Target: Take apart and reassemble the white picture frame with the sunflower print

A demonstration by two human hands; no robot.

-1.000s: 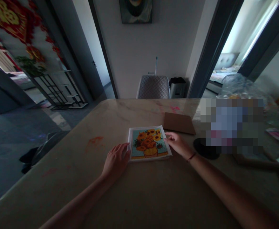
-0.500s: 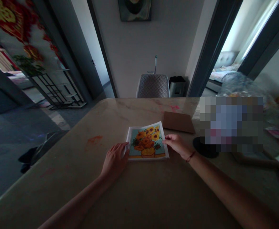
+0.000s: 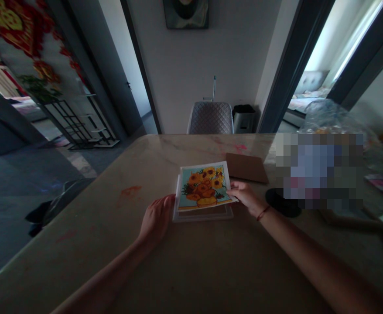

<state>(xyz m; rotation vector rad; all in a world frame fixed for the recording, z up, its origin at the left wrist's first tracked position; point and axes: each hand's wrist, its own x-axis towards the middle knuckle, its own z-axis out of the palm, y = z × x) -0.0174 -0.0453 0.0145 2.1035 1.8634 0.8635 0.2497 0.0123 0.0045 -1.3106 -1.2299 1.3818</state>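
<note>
A sunflower picture (image 3: 204,187) with a pale border is tilted above a thin light-edged frame (image 3: 203,216), whose lower part shows beneath it. My right hand (image 3: 246,197) pinches the picture's right edge between thumb and fingers. At the left side, my left hand (image 3: 159,214) rests against the edge of the frame, fingers together; whether it also touches the picture is unclear. A flat brown board (image 3: 246,168) lies just beyond my right hand.
The stone-patterned table (image 3: 113,235) has orange and pink stains. To the right are a round black object (image 3: 283,203), a blurred-out area and clear plastic wrapping (image 3: 329,115). A quilted chair (image 3: 211,117) stands at the far edge.
The picture has risen and shifted away from me and slightly right, uncovering the lower part of the frame. My right hand has moved slightly with it; my left hand stays at the left edge.
</note>
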